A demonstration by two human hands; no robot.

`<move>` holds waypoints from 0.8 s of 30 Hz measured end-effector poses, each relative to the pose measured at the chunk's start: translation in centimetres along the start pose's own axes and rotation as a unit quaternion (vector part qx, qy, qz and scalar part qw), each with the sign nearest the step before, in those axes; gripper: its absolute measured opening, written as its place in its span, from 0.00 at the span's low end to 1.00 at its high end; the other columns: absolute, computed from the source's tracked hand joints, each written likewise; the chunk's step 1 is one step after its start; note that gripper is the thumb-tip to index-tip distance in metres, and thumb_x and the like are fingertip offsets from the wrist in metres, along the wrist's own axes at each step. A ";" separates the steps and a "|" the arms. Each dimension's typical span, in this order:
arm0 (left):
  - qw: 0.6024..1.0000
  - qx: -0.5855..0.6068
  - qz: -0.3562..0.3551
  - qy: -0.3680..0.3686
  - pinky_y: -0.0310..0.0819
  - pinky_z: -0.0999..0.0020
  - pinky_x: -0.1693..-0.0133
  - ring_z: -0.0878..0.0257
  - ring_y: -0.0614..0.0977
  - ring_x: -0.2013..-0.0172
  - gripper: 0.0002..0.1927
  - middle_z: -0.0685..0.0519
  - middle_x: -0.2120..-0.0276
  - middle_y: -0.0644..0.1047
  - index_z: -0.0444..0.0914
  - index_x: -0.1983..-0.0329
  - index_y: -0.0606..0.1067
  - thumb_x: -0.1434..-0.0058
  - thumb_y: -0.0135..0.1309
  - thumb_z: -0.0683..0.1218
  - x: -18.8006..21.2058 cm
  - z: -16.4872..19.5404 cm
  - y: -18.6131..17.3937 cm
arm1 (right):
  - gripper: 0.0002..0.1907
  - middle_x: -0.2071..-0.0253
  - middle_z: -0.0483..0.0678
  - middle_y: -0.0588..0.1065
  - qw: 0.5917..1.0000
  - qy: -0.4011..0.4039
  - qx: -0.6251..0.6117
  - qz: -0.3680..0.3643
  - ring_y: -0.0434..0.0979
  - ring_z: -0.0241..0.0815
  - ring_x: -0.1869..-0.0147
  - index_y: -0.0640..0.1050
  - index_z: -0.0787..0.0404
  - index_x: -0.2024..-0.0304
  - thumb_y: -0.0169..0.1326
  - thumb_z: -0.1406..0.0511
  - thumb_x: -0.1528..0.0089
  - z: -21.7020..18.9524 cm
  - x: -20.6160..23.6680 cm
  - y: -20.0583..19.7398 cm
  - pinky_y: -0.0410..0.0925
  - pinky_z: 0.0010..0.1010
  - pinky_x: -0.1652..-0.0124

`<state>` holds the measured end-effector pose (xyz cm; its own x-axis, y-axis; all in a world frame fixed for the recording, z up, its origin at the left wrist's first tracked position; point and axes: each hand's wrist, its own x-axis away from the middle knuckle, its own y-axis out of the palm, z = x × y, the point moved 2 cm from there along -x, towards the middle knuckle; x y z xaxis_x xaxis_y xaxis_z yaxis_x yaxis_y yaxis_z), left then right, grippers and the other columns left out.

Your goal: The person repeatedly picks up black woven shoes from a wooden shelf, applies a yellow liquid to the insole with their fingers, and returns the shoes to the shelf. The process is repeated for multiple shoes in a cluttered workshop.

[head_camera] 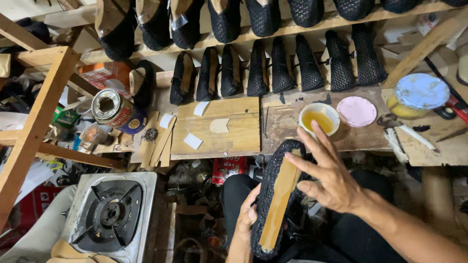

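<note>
Lower centre of the frame: a black woven shoe upper (277, 199) lies sole-side up on the person's lap, a tan insole strip running along its length. The left hand (246, 219) grasps it from the left edge, fingers curled around the side — a holding grip. The right hand (331, 178) comes in from the lower right, palm down, fingers spread and released; the index finger rests on the tan strip near the toe end, while the other fingers point up toward a small white cup of amber glue (319, 118). Whether the upper fingertips touch the cup, cannot tell.

The cup stands on a worn wooden bench (370, 136) at centre right, just beside a pink round lid (357, 111). Further right, a jar with a pale blue lid (419, 95). Centre left: a lighter wooden board (229, 141) with pale paper cut-outs on it, and an open tin can (114, 111) lying on its side. Across the top, rows of black woven shoes (278, 65) stand on wooden racks. Lower left — a single-burner gas stove (111, 214).
</note>
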<state>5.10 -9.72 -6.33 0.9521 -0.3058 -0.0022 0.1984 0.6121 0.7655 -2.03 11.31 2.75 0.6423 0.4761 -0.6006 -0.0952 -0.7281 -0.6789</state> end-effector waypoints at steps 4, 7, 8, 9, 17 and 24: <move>0.998 -0.040 0.043 0.029 0.68 0.59 0.36 0.53 0.74 0.36 0.52 0.40 0.34 0.71 0.29 0.28 0.60 0.45 0.61 0.65 -0.1 0.2 0.4 | 0.28 0.25 0.53 0.55 0.992 -0.093 0.081 -0.031 0.38 0.63 0.18 0.76 0.51 0.39 0.49 0.45 0.35 -2.3 1.5 1.5 0.37 0.64 0.26; 0.996 -0.031 0.073 0.033 0.68 0.58 0.38 0.53 0.75 0.38 0.50 0.40 0.36 0.71 0.30 0.28 0.61 0.44 0.59 0.65 -0.5 0.4 0.3 | 0.25 0.25 0.46 0.58 0.985 -0.136 0.074 -0.069 0.41 0.60 0.18 0.77 0.48 0.40 0.50 0.46 0.35 -3.5 2.9 2.2 0.36 0.65 0.27; 0.996 -0.022 0.086 0.032 0.69 0.58 0.38 0.53 0.75 0.39 0.50 0.41 0.37 0.72 0.30 0.28 0.61 0.44 0.59 0.64 -0.5 0.3 0.3 | 0.24 0.25 0.45 0.59 0.985 -0.144 0.047 -0.082 0.42 0.57 0.17 0.77 0.46 0.40 0.51 0.46 0.34 -3.7 3.2 2.4 0.37 0.64 0.25; 0.996 -0.020 0.086 0.033 0.70 0.60 0.38 0.54 0.76 0.40 0.50 0.42 0.37 0.72 0.30 0.28 0.61 0.45 0.59 0.65 -0.4 0.4 0.3 | 0.22 0.24 0.43 0.59 0.984 -0.153 0.020 -0.094 0.43 0.54 0.16 0.78 0.44 0.40 0.52 0.47 0.32 -3.6 3.2 2.5 0.38 0.63 0.24; 0.997 -0.044 0.053 0.023 0.78 0.65 0.47 0.58 0.81 0.46 0.52 0.44 0.41 0.77 0.30 0.27 0.60 0.46 0.62 0.65 0.6 0.7 0.8 | 0.25 0.21 0.56 0.53 0.995 0.074 0.055 0.044 0.42 0.63 0.16 0.76 0.55 0.39 0.38 0.50 0.28 1.5 0.5 2.3 0.41 0.56 0.23; 0.996 0.003 0.067 0.060 0.69 0.62 0.37 0.57 0.75 0.37 0.48 0.44 0.35 0.71 0.32 0.26 0.59 0.41 0.58 0.62 -1.6 1.2 2.0 | 0.25 0.26 0.55 0.58 0.996 -0.043 0.079 0.021 0.45 0.63 0.19 0.78 0.54 0.41 0.42 0.49 0.31 -3.3 2.4 2.4 0.43 0.60 0.26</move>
<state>3.75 -8.84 -4.02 0.9910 -0.1318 0.0237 0.0663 0.6365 0.7684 1.85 9.05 1.05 0.5678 0.4922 -0.6598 -0.2430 -0.6656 -0.7057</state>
